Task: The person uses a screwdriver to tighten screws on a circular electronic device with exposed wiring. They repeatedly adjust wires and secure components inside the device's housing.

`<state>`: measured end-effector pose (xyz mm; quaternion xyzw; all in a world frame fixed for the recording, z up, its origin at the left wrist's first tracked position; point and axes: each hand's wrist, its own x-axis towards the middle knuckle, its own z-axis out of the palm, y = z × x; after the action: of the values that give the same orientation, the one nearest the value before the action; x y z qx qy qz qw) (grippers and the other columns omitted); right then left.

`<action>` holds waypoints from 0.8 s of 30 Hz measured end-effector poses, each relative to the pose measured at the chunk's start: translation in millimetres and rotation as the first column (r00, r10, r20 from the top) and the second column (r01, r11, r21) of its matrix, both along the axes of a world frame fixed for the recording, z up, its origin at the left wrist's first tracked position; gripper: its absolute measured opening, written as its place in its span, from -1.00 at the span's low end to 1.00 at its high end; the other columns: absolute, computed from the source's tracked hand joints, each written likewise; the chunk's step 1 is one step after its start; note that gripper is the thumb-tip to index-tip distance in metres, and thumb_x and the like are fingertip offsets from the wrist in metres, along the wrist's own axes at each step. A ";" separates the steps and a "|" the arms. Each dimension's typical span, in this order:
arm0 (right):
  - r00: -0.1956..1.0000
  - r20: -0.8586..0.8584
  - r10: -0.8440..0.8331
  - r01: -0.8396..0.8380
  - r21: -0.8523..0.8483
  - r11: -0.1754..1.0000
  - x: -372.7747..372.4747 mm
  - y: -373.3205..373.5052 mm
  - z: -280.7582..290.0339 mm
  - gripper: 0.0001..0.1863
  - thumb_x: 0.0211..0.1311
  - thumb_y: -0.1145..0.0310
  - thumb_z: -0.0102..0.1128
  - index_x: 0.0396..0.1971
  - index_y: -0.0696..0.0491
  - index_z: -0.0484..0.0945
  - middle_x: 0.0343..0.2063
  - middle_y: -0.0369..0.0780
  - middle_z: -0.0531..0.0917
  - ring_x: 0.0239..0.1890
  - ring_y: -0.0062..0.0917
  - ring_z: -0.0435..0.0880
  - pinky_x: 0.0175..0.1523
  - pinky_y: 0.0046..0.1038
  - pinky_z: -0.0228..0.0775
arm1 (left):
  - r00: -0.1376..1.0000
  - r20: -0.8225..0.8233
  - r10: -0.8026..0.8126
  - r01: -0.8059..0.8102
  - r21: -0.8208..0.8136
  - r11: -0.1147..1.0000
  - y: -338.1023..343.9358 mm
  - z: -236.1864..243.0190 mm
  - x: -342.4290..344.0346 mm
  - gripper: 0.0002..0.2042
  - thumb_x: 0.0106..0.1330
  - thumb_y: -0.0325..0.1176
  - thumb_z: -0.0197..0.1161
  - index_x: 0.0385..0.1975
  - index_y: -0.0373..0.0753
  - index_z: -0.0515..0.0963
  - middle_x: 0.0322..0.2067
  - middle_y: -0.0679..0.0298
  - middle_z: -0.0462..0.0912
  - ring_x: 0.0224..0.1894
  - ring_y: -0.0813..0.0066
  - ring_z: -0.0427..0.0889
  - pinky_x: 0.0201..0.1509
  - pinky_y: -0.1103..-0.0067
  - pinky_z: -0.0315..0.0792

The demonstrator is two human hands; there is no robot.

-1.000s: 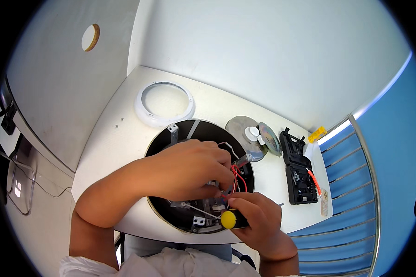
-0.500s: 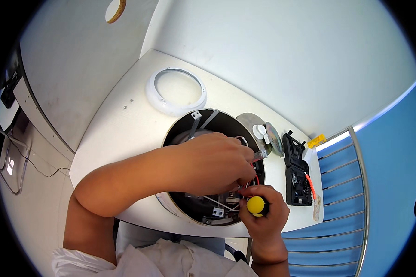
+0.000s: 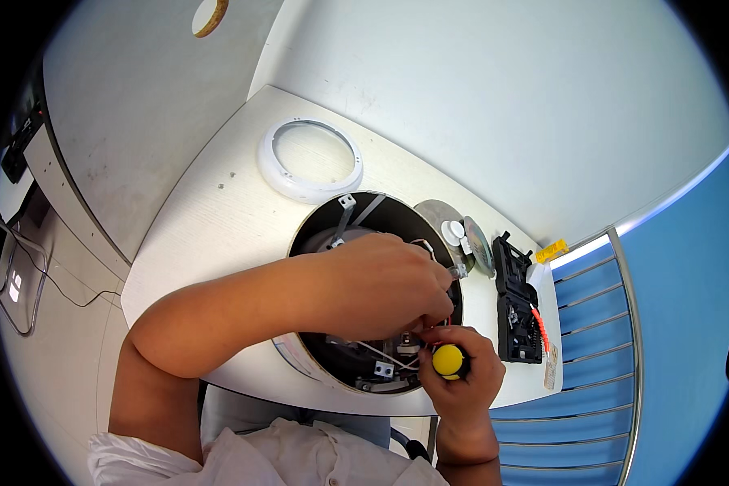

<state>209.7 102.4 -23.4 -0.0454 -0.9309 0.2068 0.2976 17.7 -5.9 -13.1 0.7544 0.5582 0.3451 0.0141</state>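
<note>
While the right hand (image 3: 474, 369) curls around a yellow-ended tool (image 3: 448, 361) at four o'clock of the round housing (image 3: 292, 355) on the table (image 3: 211, 243), the left hand (image 3: 385, 283) bends over its middle; what it grips, I cannot tell. The open housing contains white wires (image 3: 378, 352) and, at six o'clock, a metal bracket (image 3: 384, 370). At three o'clock, an opened black case (image 3: 511, 267) holds small parts.

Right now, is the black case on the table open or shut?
Open: the black case has its halves unfolded, showing fittings inside.
</note>
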 end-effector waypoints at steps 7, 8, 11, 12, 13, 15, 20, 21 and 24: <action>0.997 0.022 0.070 -0.070 -0.032 0.997 -0.7 4.3 1.9 -0.55 -0.28 0.55 0.46 -0.23 0.09 0.58 -0.31 -0.14 0.70 -0.29 -0.30 0.71 -0.18 -0.43 0.55 | 0.997 0.058 0.053 -0.044 -0.142 0.989 -1.5 3.5 -1.9 -0.94 0.08 -0.45 0.31 -0.44 -0.16 0.59 -0.33 0.30 0.63 -0.19 0.26 0.60 -0.08 0.40 0.46; 0.997 0.029 0.076 -0.076 -0.027 0.997 -0.2 4.5 2.7 -0.54 -0.28 0.55 0.46 -0.23 0.09 0.58 -0.30 -0.14 0.70 -0.29 -0.30 0.71 -0.17 -0.43 0.55 | 0.997 0.059 0.058 -0.047 -0.172 0.984 -1.9 4.5 -2.4 -0.93 0.09 -0.45 0.31 -0.44 -0.16 0.59 -0.32 0.30 0.63 -0.18 0.26 0.60 -0.07 0.39 0.46; 0.996 0.023 0.085 -0.085 -0.026 0.996 -0.5 4.2 3.9 -0.52 -0.29 0.55 0.46 -0.21 0.10 0.57 -0.28 -0.13 0.70 -0.28 -0.28 0.71 -0.17 -0.43 0.55 | 0.993 0.119 0.011 0.010 -0.176 0.984 -3.2 7.0 -4.5 -0.92 0.09 -0.45 0.30 -0.41 -0.16 0.59 -0.31 0.29 0.63 -0.17 0.26 0.60 -0.07 0.39 0.46; 0.995 0.026 0.093 -0.092 -0.025 0.995 -0.6 4.0 4.6 -0.52 -0.30 0.55 0.47 -0.21 0.10 0.57 -0.28 -0.13 0.70 -0.28 -0.28 0.71 -0.16 -0.42 0.55 | 0.992 0.125 0.001 0.020 -0.170 0.985 -3.3 7.7 -4.8 -0.92 0.10 -0.45 0.30 -0.41 -0.17 0.59 -0.31 0.29 0.63 -0.16 0.26 0.60 -0.06 0.39 0.46; 0.995 0.030 0.100 -0.099 -0.025 0.995 -0.3 3.8 5.6 -0.51 -0.30 0.55 0.47 -0.21 0.10 0.57 -0.27 -0.13 0.69 -0.27 -0.27 0.71 -0.16 -0.42 0.55 | 0.991 0.132 -0.009 0.030 -0.164 0.986 -3.1 8.1 -4.8 -0.92 0.10 -0.46 0.30 -0.41 -0.17 0.59 -0.30 0.29 0.63 -0.16 0.26 0.60 -0.05 0.38 0.46; 0.993 0.043 0.113 -0.113 0.001 0.994 0.0 3.5 7.8 -0.53 -0.27 0.58 0.43 -0.21 0.12 0.53 -0.28 -0.11 0.70 -0.26 -0.29 0.72 -0.13 -0.42 0.56 | 0.988 0.147 -0.038 0.065 -0.180 0.981 -2.2 8.5 -5.2 -0.92 0.10 -0.46 0.30 -0.41 -0.18 0.59 -0.30 0.28 0.63 -0.14 0.25 0.60 -0.04 0.38 0.45; 0.987 0.045 0.155 -0.155 0.001 0.988 1.3 4.2 12.6 -0.56 -0.19 0.66 0.34 -0.21 0.14 0.46 -0.30 -0.05 0.71 -0.23 -0.31 0.73 -0.08 -0.41 0.56 | 0.982 0.147 -0.117 0.135 -0.114 0.984 -6.1 9.8 -12.5 -0.92 0.09 -0.47 0.31 -0.41 -0.21 0.58 -0.28 0.23 0.64 -0.11 0.21 0.59 -0.04 0.36 0.44; 0.987 0.038 0.158 -0.158 0.004 0.987 1.9 4.6 13.4 -0.56 -0.19 0.66 0.34 -0.20 0.14 0.46 -0.30 -0.04 0.71 -0.23 -0.30 0.73 -0.09 -0.41 0.56 | 0.976 0.166 -0.144 0.154 -0.054 0.987 -8.2 10.6 -15.1 -0.93 0.11 -0.46 0.28 -0.42 -0.24 0.58 -0.33 0.21 0.61 -0.16 0.19 0.58 -0.07 0.36 0.44; 0.986 0.022 0.162 -0.162 -0.032 0.986 3.2 6.4 15.3 -0.55 -0.19 0.67 0.34 -0.19 0.14 0.45 -0.28 -0.02 0.71 -0.22 -0.29 0.73 -0.09 -0.42 0.56 | 0.966 0.204 -0.162 0.160 0.024 0.987 -13.5 13.4 -20.6 -0.92 0.12 -0.44 0.24 -0.42 -0.29 0.58 -0.41 0.17 0.57 -0.25 0.16 0.56 -0.14 0.35 0.43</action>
<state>213.0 108.8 -8.1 0.0234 -0.9318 0.2440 0.2677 -2.9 -19.4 0.3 0.7577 0.4894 0.4207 0.0967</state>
